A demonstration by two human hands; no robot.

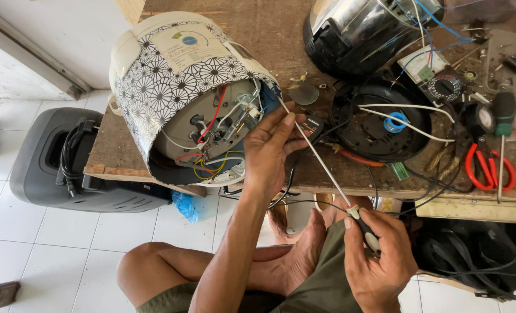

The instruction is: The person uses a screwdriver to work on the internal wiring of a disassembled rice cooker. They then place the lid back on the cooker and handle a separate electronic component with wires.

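Note:
A rice cooker (171,75) with a black-and-white flower pattern lies on its side on the wooden bench (269,29), its open underside showing red, yellow and white wires (211,145). My left hand (269,148) rests at the rim of the open base, fingers spread and steadying the shaft of a long screwdriver (319,159). My right hand (377,255) grips the screwdriver's handle low over my lap. The tip reaches into the base near the blue and white wires.
A black round base plate (380,124) with white cables, a shiny metal pot (356,29), a multimeter (438,78), red-handled pliers (490,168) and a green-handled screwdriver (504,110) lie at right. A grey appliance housing (49,162) sits on the white tiled floor at left.

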